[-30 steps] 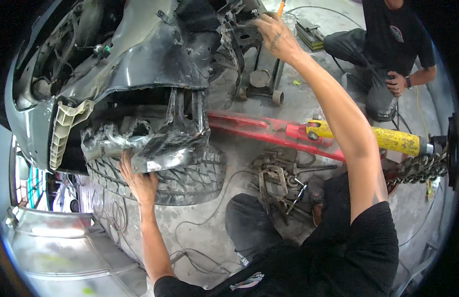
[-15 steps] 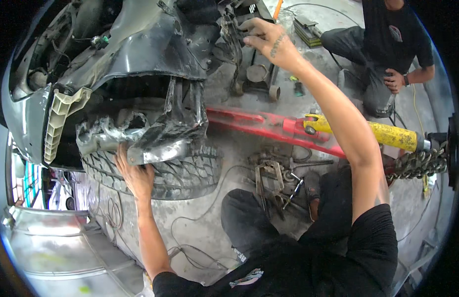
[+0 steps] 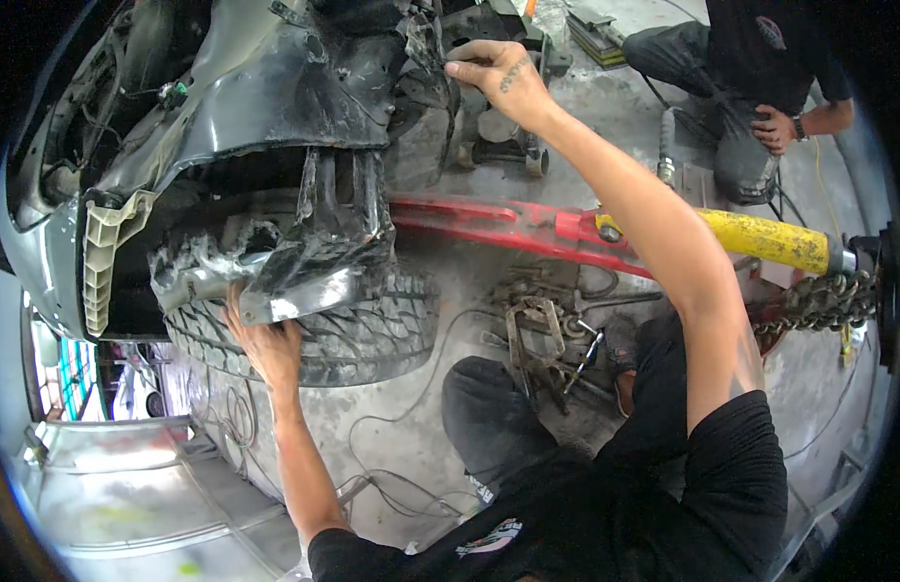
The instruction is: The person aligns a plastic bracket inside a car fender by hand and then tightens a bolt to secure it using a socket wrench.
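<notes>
My left hand (image 3: 266, 341) lies against the tread of a tyre (image 3: 372, 335), its fingers stretched upward and spread. Its fingertips reach the lower edge of a scuffed, crumpled metal bracket (image 3: 309, 291), where they are partly hidden. My right hand (image 3: 498, 78) is raised at the far middle, arm extended. Its thumb and fingers are bent onto the edge of a dark, crumpled metal part (image 3: 426, 58) of the damaged vehicle front; the exact grip is hard to see. A dark grey body panel (image 3: 266, 107) stands between the hands, torn and bent.
A red beam (image 3: 498, 218) with a yellow cylinder (image 3: 760, 238) and a heavy chain (image 3: 819, 301) runs across the right. Clamps (image 3: 537, 339) and a ratchet wrench (image 3: 586, 359) lie on the floor by my knees. Another person (image 3: 751, 97) crouches at the far right. Cables (image 3: 392, 485) trail nearby.
The view has shifted a little. My right hand has moved left, its fingers coming closer together at the dark metal part. My left hand stays on the tyre under the bracket.
</notes>
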The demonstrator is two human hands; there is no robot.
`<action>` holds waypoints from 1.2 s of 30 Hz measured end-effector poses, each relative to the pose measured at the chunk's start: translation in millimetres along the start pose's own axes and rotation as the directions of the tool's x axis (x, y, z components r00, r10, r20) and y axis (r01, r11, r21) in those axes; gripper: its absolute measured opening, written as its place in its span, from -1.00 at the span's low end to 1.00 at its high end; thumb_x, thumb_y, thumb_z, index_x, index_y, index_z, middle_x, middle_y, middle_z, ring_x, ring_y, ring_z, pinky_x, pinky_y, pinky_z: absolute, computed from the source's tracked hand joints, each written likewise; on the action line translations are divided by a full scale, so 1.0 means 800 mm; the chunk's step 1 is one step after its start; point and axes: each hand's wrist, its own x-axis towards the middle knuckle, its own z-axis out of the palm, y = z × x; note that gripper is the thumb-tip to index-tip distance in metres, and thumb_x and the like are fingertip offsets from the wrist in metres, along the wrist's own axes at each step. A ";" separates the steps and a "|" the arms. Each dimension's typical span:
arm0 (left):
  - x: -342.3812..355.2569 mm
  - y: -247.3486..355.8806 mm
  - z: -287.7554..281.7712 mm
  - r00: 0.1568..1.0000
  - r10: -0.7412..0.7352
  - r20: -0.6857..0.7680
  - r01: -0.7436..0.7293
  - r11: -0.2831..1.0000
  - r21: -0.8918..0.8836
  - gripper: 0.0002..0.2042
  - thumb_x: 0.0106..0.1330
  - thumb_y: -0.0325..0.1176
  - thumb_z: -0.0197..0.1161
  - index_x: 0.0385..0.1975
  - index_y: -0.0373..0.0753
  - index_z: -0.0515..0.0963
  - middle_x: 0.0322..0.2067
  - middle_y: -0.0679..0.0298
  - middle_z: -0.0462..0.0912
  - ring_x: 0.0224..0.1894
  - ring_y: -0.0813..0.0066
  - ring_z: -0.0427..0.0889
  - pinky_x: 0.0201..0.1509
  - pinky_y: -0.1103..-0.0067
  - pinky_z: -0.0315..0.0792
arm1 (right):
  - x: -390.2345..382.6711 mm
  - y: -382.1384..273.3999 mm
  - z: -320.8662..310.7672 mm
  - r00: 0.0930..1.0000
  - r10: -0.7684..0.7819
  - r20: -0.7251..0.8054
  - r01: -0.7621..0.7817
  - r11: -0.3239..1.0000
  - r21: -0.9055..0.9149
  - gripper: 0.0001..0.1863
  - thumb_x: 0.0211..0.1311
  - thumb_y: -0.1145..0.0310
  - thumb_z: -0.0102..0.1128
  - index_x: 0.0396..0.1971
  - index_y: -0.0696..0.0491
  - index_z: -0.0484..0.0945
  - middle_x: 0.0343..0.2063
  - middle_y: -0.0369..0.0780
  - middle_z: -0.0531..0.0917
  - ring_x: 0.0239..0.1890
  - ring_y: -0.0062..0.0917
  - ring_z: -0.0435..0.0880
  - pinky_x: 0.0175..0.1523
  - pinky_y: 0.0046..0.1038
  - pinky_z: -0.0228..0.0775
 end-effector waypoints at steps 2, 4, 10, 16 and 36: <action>-0.002 -0.003 -0.001 1.000 -0.010 0.003 0.010 1.000 -0.001 -0.53 0.12 -0.48 0.29 0.10 -0.35 0.50 0.28 -0.08 0.41 0.44 -0.09 0.28 0.55 -0.04 0.05 | 0.000 0.005 0.006 1.000 0.009 -0.008 -0.009 1.000 0.029 -0.72 0.33 0.27 0.39 -0.13 0.18 0.74 -0.38 -0.26 0.77 -0.30 -0.64 0.68 -0.12 -0.52 0.52; -0.004 -0.006 0.000 1.000 -0.008 0.004 0.008 1.000 0.001 -0.53 0.11 -0.48 0.29 0.10 -0.36 0.50 0.28 -0.08 0.41 0.44 -0.09 0.28 0.55 -0.04 0.05 | 0.004 0.011 0.010 1.000 0.019 -0.013 -0.019 0.998 0.055 -0.74 0.33 0.29 0.39 -0.14 0.18 0.74 -0.38 -0.27 0.77 -0.29 -0.65 0.68 -0.11 -0.52 0.51; -0.002 -0.005 0.000 1.000 0.006 -0.001 -0.006 1.000 -0.012 -0.51 0.07 -0.48 0.30 0.07 -0.39 0.49 0.29 -0.10 0.39 0.44 -0.11 0.27 0.55 -0.05 0.05 | 0.014 0.026 0.008 0.994 -0.053 0.091 0.033 0.977 0.212 -0.78 0.29 0.28 0.41 -0.23 0.14 0.74 -0.49 -0.31 0.71 -0.40 -0.64 0.59 -0.23 -0.48 0.45; 0.007 0.010 -0.008 0.998 -0.027 -0.055 0.022 0.996 -0.082 -0.48 -0.03 -0.47 0.30 0.04 -0.45 0.49 0.30 -0.12 0.36 0.44 -0.16 0.26 0.56 -0.07 0.05 | 0.021 0.037 -0.004 0.984 -0.028 0.178 -0.010 0.978 0.209 -0.78 0.31 0.29 0.39 -0.20 0.14 0.75 -0.37 -0.30 0.74 -0.23 -0.63 0.65 -0.07 -0.50 0.48; 0.008 0.003 -0.019 0.999 -0.013 -0.053 0.008 0.994 -0.106 -0.44 0.03 -0.49 0.32 0.15 -0.35 0.51 0.27 -0.06 0.43 0.43 -0.11 0.30 0.55 0.00 0.08 | 0.003 -0.001 -0.023 0.986 -0.126 0.113 0.100 0.972 0.212 -0.64 0.42 0.36 0.22 0.14 0.15 0.59 -0.15 -0.15 0.76 -0.13 -0.57 0.72 0.00 -0.49 0.58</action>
